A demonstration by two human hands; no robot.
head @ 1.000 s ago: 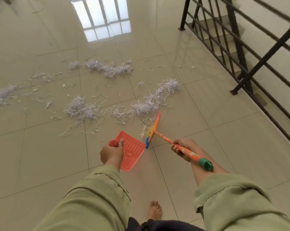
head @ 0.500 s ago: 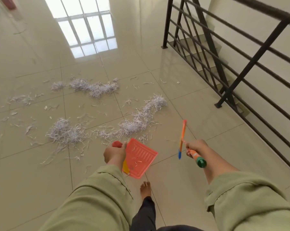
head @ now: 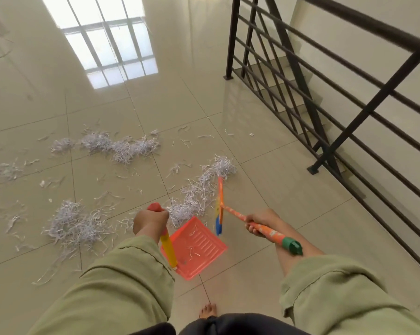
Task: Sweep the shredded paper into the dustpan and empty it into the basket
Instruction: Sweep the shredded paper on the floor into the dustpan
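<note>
The right hand [head: 261,222] gripped the broom [head: 230,210]; its head stood beyond the shredded-paper strip [head: 201,189], which ran back toward the left hand's [head: 151,220] clutched dustpan [head: 195,247].

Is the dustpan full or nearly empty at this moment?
Nearly empty: only a few paper strips lie on the orange dustpan; the shredded paper is on the floor.

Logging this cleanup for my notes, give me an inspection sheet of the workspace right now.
Surface: glossy beige tiled floor.
Job's things: orange plastic dustpan, a few strips inside; orange-handled broom; white shredded paper in piles; basket not seen.
Clutter: stray strips scattered across tiles.
Grippers: left hand grips the dustpan's handle; right hand grips the broom's handle.
Cables: nothing seen.
Surroundings: black metal stair railing; window reflection.
</note>
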